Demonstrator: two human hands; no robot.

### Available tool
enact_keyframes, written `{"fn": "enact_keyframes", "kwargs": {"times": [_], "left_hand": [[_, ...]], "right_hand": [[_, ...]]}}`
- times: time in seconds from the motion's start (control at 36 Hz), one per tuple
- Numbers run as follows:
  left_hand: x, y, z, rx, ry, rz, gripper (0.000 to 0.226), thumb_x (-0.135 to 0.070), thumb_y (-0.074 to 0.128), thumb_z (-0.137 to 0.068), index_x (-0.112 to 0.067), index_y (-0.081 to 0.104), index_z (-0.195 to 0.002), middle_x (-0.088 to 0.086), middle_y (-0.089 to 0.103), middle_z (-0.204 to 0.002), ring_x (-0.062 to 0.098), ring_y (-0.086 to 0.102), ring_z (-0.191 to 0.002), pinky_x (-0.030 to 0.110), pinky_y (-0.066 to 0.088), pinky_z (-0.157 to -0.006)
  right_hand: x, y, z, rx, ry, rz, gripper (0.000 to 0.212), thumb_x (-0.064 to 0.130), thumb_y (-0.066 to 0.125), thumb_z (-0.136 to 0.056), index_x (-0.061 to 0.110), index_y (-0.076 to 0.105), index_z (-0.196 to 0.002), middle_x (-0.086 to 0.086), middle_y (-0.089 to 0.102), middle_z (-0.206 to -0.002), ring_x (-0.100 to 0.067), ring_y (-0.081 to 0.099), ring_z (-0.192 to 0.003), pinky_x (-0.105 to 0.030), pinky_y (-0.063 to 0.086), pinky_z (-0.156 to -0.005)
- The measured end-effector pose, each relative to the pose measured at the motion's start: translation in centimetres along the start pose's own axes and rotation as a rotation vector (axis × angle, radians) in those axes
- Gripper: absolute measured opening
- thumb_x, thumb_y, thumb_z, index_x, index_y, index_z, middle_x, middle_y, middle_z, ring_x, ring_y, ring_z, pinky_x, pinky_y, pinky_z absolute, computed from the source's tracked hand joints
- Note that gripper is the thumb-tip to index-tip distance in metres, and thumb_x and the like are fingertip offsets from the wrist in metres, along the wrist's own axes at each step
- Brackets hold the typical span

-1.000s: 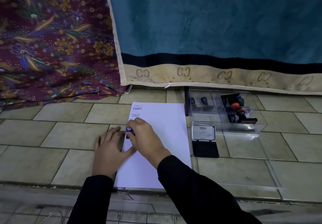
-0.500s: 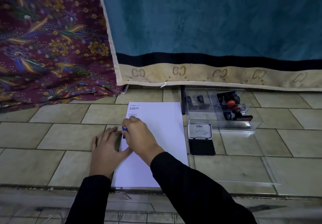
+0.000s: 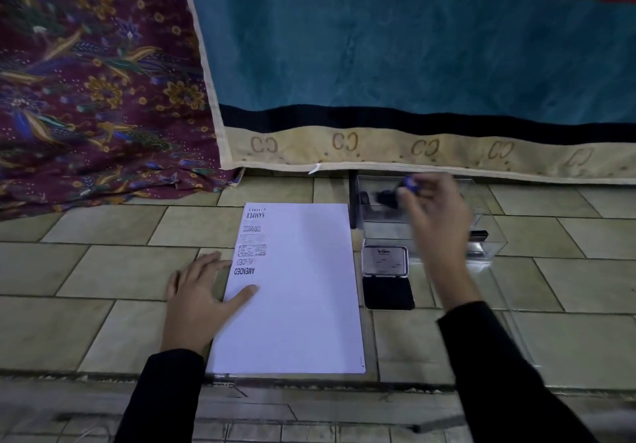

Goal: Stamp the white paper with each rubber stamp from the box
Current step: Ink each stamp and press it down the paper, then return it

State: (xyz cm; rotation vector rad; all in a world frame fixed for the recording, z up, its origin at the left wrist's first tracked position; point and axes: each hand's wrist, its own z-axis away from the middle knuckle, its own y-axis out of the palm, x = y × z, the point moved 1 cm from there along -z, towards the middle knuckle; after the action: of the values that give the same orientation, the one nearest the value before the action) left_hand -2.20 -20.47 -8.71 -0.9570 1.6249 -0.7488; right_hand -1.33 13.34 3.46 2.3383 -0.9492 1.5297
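Fingers (image 3: 417, 195) of the right hand (image 3: 437, 215) are pinched round a blue-topped stamp (image 3: 410, 182), held up over the back-left part of the clear box (image 3: 494, 247). It's motion-blurred, so I can't say if that stamp is going in or coming out. The left hand (image 3: 198, 293) lies flat with straight fingers on the tiled floor (image 3: 103, 270), thumb on the white paper (image 3: 303, 298) and fingertips touching its left edge, basically pinning the sheet.

Progress-wise: the paper sits between the left hand and the ink pad (image 3: 387, 279), and it already has a column of marks down its left side. From the far end: SAMPLE (image 3: 256, 215) with a faint ghost above it, a pale outlined word I can't read, a boxed form-style mark (image 3: 253, 249), then AMENDED (image 3: 245, 270) with a weak double beside it. So I'd call that four or so different stamps done, a couple of them pretty light on ink. The rest of the sheet is blank, loads of room.

What's left is harder to call. The pad is open, lid flipped back, just beside the paper and in front of the box. In the box I can make out a dark stamp (image 3: 479, 235) at the right and blurry dark shapes at the left, but the hand covers the middle. My guess: somewhere near halfway, several to go.
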Motion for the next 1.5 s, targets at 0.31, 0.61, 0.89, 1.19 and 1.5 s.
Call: {"fn": "enact_keyframes", "kwargs": {"times": [0.31,0.61,0.89,1.19,1.5], "left_hand": [[-0.2,-0.4,-0.1,0.024,-0.011,0.042,0.06,-0.078,0.048,-0.066,-0.04,0.061,-0.11,-0.012,0.049,-0.139,0.01,0.04,-0.131,0.039,0.014,-0.115],[-0.6,-0.6,0.0,0.029,-0.021,0.049,0.058,-0.076,0.048,-0.065,-0.04,0.063,-0.107,-0.012,0.051,-0.137,0.01,0.041,-0.13,0.038,0.014,-0.113],[-0.7,-0.7,0.1,0.007,-0.024,0.031,0.06,-0.075,0.048,-0.064,-0.036,0.065,-0.107,-0.009,0.055,-0.134,0.012,0.044,-0.126,0.041,0.019,-0.114],[-0.3,-0.5,-0.2,0.014,-0.014,0.019,0.056,-0.075,0.046,-0.068,-0.039,0.064,-0.107,-0.013,0.054,-0.134,0.009,0.045,-0.128,0.042,0.018,-0.114],[0.0,-0.4,-0.2,0.002,0.006,0.04,0.054,-0.074,0.047,-0.07,-0.038,0.064,-0.106,-0.014,0.054,-0.133,0.009,0.046,-0.125,0.042,0.021,-0.113]], "right_hand": [[-6.4,-7.2,-4.2,0.122,0.122,0.625,0.019,0.01,0.071,-0.081,0.008,0.066,-0.099,-0.011,0.07,-0.095,-0.015,0.058,-0.068,-0.019,0.039,-0.068],[-7.6,-5.4,-5.5,0.353,0.172,0.752,0.012,0.011,0.072,-0.079,0.01,0.064,-0.088,-0.011,0.066,-0.091,-0.02,0.054,-0.076,-0.024,0.038,-0.066],[-6.8,-4.5,-5.9,0.437,0.226,0.93,0.01,0.01,0.07,-0.08,0.002,0.069,-0.088,-0.015,0.069,-0.092,-0.028,0.062,-0.09,-0.027,0.046,-0.07],[-5.7,1.1,-9.1,0.435,0.076,0.751,0.022,0.002,0.053,-0.086,0.006,0.068,-0.101,-0.016,0.068,-0.105,-0.03,0.062,-0.098,-0.036,0.051,-0.088],[-7.1,6.0,-8.9,0.578,0.109,1.031,0.022,-0.005,0.05,-0.089,-0.002,0.062,-0.107,-0.022,0.063,-0.108,-0.035,0.063,-0.099,-0.036,0.051,-0.077]]}}
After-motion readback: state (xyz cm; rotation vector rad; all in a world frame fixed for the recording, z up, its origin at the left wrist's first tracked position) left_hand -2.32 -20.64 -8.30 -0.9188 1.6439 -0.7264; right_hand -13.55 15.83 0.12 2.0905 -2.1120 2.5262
